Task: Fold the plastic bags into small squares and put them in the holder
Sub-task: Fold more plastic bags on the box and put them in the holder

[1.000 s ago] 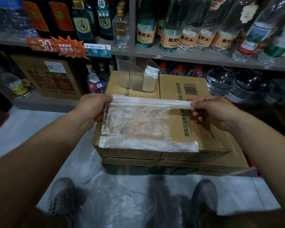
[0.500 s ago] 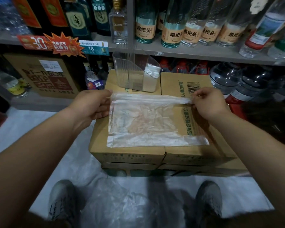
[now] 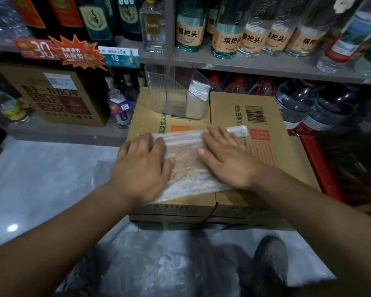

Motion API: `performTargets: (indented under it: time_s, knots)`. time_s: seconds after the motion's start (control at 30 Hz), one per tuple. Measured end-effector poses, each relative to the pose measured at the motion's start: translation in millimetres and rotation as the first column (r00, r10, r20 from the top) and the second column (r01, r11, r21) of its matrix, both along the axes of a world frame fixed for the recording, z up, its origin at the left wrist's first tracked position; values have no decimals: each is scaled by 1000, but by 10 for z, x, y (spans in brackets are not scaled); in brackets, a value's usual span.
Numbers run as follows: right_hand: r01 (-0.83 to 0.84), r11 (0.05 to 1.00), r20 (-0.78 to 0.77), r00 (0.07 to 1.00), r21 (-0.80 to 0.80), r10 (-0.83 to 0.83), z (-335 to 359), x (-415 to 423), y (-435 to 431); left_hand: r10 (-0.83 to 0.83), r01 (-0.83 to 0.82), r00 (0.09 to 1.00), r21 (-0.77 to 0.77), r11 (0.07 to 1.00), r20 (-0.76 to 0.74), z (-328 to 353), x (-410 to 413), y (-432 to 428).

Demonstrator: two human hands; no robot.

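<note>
A clear plastic bag (image 3: pixel 185 166) lies flat on top of a cardboard box (image 3: pixel 266 159), folded into a wide band. My left hand (image 3: pixel 144 166) presses flat on its left part with straight fingers. My right hand (image 3: pixel 225 159) presses flat on its right part, and a corner of the bag sticks out past its fingertips. A clear ribbed plastic holder (image 3: pixel 167 93) stands at the far edge of the box, with folded white bags (image 3: pixel 196 99) in its right end.
Shelves with many glass bottles (image 3: pixel 227 28) run across the back, close behind the holder. Large water jugs (image 3: pixel 296 101) and a brown carton (image 3: pixel 51 93) stand on the lower shelf. More clear plastic bags (image 3: pixel 159 264) lie on the floor by my shoes (image 3: pixel 270 260).
Both hands have let go of the bag's far edge and moved inward. They now lie flat on the bag, which is narrower front to back than before.
</note>
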State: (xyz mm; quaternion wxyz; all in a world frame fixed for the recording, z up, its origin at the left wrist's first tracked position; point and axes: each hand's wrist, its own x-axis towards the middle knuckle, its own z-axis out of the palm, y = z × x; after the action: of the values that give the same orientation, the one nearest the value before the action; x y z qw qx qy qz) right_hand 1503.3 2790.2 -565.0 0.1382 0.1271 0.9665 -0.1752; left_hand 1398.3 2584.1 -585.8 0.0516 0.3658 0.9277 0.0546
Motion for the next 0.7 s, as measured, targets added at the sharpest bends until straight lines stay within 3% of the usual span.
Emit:
performTargets:
  time_s: [0.13,0.3,0.37,0.47,0.53,0.7]
  knots:
    - [29,996,42,999,84,-32,-119,118,220,-57,58,998,-110,992,13,-166,-85,-71]
    - [98,981,48,993,167,-107,-186,277,363,-91,95,994,-64,993,59,-180,-215,-86]
    - [149,982,-19,989,115,-148,-110,290,322,-97,91,984,51,995,150,-120,-227,-86]
    - [138,988,-139,982,75,-127,44,305,130,-116,0,948,363,932,297,-10,-255,-113]
    - [64,996,-156,986,66,-53,78,323,-75,-122,5,959,414,910,257,28,-248,-134]
    - [-44,992,-126,990,119,59,-91,350,-382,-146,135,989,228,964,32,-95,29,-210]
